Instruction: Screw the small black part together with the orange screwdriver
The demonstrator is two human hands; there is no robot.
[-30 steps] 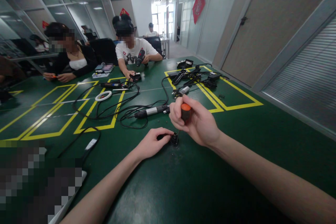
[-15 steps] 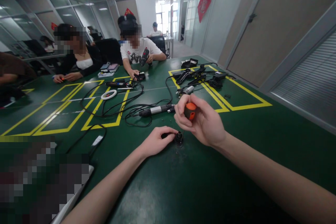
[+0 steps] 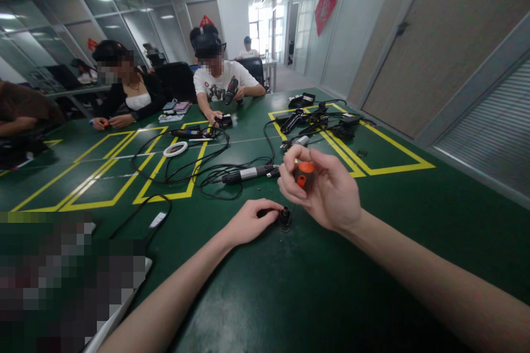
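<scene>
— What's nearest?
— The left hand [image 3: 248, 224] lies on the green table [image 3: 331, 292]. Its fingers are pinched on a small black part [image 3: 284, 217] standing on the tabletop.
— And the right hand [image 3: 333, 193]?
— It's just above that part, closed around a screwdriver [image 3: 305, 174] with an orange-capped handle that points down at it. I cannot tell whether the tip touches.
— Beyond them?
— A black and silver pen-shaped tool [image 3: 248, 174] lies among tangled cables [image 3: 186, 168], with a white ring [image 3: 175, 149] past it. At the far edge sit a person in a white shirt [image 3: 221, 81] and a person in black [image 3: 134, 100].
</scene>
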